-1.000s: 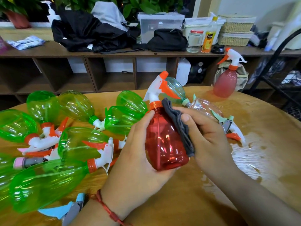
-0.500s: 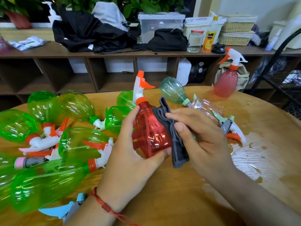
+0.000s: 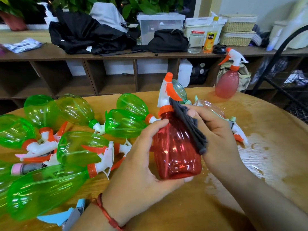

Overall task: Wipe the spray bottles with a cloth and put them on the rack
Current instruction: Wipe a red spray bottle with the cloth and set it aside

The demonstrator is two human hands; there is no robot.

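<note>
Inspection of my own limbs, head view.

My left grip (image 3: 133,164): bare hand, the one fingernail in view cut short.

Left wrist: one thin red braided cord bracelet (image 3: 106,214), a single strand with a visibly twisted weave, sitting snug against the wrist and crossing it at a slant.

Left forearm (image 3: 86,220): bare up to the frame edge.

My right grip (image 3: 221,135): bare hand, thumbnail short and rounded.

Right forearm (image 3: 266,202): bare up to the frame edge.
</note>
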